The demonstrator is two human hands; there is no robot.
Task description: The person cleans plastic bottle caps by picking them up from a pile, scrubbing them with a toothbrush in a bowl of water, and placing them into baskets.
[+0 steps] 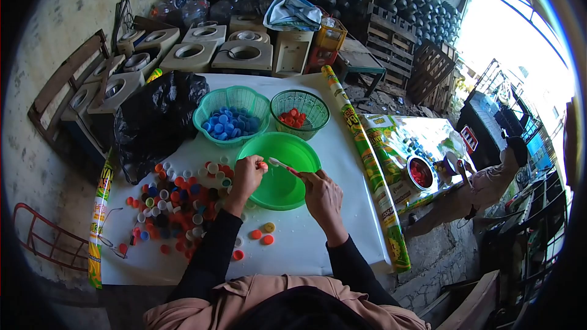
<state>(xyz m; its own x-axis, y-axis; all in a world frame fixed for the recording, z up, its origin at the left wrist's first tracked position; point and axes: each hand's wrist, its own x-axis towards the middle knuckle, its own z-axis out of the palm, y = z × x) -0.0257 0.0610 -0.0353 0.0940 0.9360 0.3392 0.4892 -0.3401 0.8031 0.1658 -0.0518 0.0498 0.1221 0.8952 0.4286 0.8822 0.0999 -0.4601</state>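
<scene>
A small orange-red bottle cap (262, 165) is pinched in the fingers of my left hand (246, 175), over the left side of a bright green basin (299, 148). My right hand (323, 197) grips a toothbrush (286, 167) with a reddish handle, its white head pointing towards the cap with a small gap between them. Behind the basin, a pale green basket (206, 102) holds blue caps (230, 123), and a darker green basket (318, 110) holds red caps (292, 118). Loose caps (177, 198) of mixed colours lie spread left of my left forearm.
A black plastic bag (156, 113) lies at the table's back left. Rolled printed sheeting (361, 159) runs along the right edge. Beyond it, another person (489, 186) works at a second table with a bowl of red caps (420, 172).
</scene>
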